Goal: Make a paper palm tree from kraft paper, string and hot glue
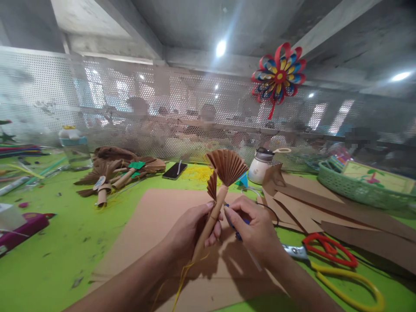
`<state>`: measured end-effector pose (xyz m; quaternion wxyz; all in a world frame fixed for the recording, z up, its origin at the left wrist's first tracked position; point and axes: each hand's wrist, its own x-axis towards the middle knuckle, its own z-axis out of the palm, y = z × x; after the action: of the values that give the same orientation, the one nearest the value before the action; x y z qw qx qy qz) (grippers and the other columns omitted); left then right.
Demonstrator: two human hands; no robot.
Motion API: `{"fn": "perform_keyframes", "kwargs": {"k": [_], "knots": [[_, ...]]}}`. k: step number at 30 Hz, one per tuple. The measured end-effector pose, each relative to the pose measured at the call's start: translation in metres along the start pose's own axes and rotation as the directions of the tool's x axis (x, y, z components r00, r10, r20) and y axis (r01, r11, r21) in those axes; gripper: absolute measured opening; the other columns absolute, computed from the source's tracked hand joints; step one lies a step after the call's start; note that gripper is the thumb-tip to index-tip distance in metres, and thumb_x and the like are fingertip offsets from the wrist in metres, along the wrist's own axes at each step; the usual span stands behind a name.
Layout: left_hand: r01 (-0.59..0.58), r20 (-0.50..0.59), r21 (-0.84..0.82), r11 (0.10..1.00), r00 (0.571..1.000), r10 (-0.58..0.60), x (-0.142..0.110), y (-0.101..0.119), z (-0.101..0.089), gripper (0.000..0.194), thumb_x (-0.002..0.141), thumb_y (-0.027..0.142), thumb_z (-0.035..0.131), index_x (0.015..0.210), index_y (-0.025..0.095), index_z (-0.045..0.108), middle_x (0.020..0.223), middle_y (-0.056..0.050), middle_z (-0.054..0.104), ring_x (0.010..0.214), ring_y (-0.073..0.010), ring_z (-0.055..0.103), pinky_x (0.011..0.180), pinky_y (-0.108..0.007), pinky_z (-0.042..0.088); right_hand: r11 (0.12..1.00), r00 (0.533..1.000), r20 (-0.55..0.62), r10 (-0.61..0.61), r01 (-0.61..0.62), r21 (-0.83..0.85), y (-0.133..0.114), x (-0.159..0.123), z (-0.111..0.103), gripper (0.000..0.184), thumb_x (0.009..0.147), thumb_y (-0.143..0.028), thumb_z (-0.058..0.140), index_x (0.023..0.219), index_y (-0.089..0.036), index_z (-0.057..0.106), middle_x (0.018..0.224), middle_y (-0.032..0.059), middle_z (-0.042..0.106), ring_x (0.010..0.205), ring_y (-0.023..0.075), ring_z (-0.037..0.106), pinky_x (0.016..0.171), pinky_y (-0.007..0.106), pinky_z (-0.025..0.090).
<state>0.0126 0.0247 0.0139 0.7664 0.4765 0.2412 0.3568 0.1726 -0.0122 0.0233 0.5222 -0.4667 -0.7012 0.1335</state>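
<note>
My left hand [190, 225] is closed around a rolled brown paper tube [208, 229], which leans up and to the right. A large pleated paper fan [227, 167] spreads from the tube's top, and a smaller pleated fan [212, 185] sticks out on its left side. Yellow strands [183, 281] trail below the tube's lower end. Beside the tube, my right hand [255, 225] grips a blue hot glue gun [238, 235], mostly hidden by the fingers. Its tip is close to the tube just under the fans; whether they touch I cannot tell. Brown paper sheets [143, 225] lie beneath both hands.
Scissors [328, 255] with red and yellow handles lie at right, by brown paper strips [308, 199] and a green basket [354, 186]. Behind stand a white jar [260, 167] and a phone [174, 170]. Finished-looking paper pieces [107, 177] and a water container [76, 151] are left.
</note>
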Motion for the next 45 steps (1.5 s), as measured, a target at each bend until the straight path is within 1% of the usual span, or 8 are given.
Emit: {"fn": "perform_keyframes", "kwargs": {"k": [6,14,27,33,38,40,42,45], "knots": [[-0.030,-0.012,0.008,1.000,0.999,0.031,-0.0002,-0.0017,-0.0016,0.032,0.086,0.042,0.047,0.077,0.013,0.058,0.054,0.000,0.056,0.042,-0.0071,0.046,0.045,-0.018,0.034,1.000,1.000,-0.018,-0.023,0.022,-0.015,-0.0035,-0.0017,-0.0001,0.023,0.088,-0.026,0.054,0.067,-0.017,0.060,0.067,0.0020,0.055,0.064,0.0154,0.052,0.061,0.028,0.041],[-0.060,-0.026,0.043,0.997,0.998,0.061,-0.0018,0.0000,0.0018,0.031,0.087,0.041,0.047,0.075,0.014,0.056,0.048,0.002,0.054,0.038,-0.0071,0.041,0.041,-0.019,0.028,0.999,0.999,-0.008,-0.032,0.032,-0.029,-0.0047,-0.0020,-0.0007,0.023,0.088,-0.024,0.052,0.068,-0.017,0.061,0.069,0.0028,0.055,0.066,0.0161,0.053,0.063,0.030,0.041],[0.003,-0.019,-0.009,1.000,1.000,-0.003,-0.0008,-0.0007,-0.0031,0.034,0.083,0.042,0.041,0.073,0.015,0.058,0.047,0.000,0.054,0.035,-0.0072,0.041,0.039,-0.017,0.029,0.998,0.999,-0.010,-0.045,0.045,-0.038,-0.0037,-0.0028,-0.0006,0.023,0.088,-0.022,0.054,0.067,-0.016,0.060,0.068,0.0017,0.054,0.064,0.0145,0.052,0.065,0.029,0.040],[-0.031,-0.008,-0.001,1.000,0.999,0.031,-0.0001,-0.0003,-0.0033,0.031,0.084,0.038,0.038,0.076,0.015,0.058,0.047,-0.001,0.055,0.036,-0.0078,0.042,0.039,-0.017,0.030,0.998,0.999,-0.010,-0.047,0.046,-0.031,-0.0042,-0.0027,-0.0009,0.023,0.088,-0.023,0.053,0.068,-0.015,0.060,0.068,0.0017,0.053,0.063,0.0146,0.051,0.063,0.029,0.039],[-0.068,-0.013,-0.025,0.997,0.998,0.068,-0.0014,-0.0003,-0.0023,0.035,0.083,0.040,0.037,0.080,0.013,0.059,0.050,-0.003,0.056,0.037,-0.0082,0.043,0.039,-0.017,0.030,0.999,1.000,-0.006,-0.028,0.028,-0.045,-0.0050,-0.0031,-0.0008,0.027,0.090,-0.026,0.052,0.066,-0.015,0.058,0.066,0.0011,0.051,0.061,0.0141,0.049,0.059,0.029,0.038],[-0.099,-0.003,-0.022,0.995,0.995,0.099,-0.0015,-0.0004,-0.0014,0.027,0.079,0.036,0.043,0.082,0.013,0.058,0.052,-0.002,0.057,0.039,-0.0087,0.044,0.040,-0.018,0.031,0.999,1.000,-0.006,-0.024,0.024,-0.047,-0.0049,-0.0033,-0.0004,0.028,0.090,-0.029,0.053,0.065,-0.016,0.058,0.066,0.0011,0.051,0.061,0.0142,0.049,0.057,0.028,0.038],[-0.128,0.006,-0.011,0.992,0.992,0.128,-0.0015,0.0002,-0.0002,0.019,0.071,0.026,0.051,0.084,0.014,0.057,0.053,-0.002,0.057,0.043,-0.0092,0.046,0.042,-0.018,0.033,0.999,1.000,-0.004,-0.017,0.017,-0.041,-0.0040,-0.0033,0.0001,0.028,0.089,-0.031,0.054,0.066,-0.016,0.058,0.065,0.0011,0.051,0.061,0.0143,0.050,0.058,0.028,0.038],[-0.129,0.042,0.012,0.992,0.991,0.128,-0.0021,0.0018,0.0013,0.025,0.060,0.015,0.056,0.085,0.014,0.055,0.053,-0.001,0.058,0.043,-0.0089,0.045,0.042,-0.018,0.033,0.999,1.000,0.003,0.001,-0.001,-0.033,-0.0007,-0.0028,0.0003,0.026,0.088,-0.031,0.054,0.068,-0.015,0.061,0.067,0.0018,0.053,0.062,0.0147,0.051,0.058,0.028,0.039]]}}
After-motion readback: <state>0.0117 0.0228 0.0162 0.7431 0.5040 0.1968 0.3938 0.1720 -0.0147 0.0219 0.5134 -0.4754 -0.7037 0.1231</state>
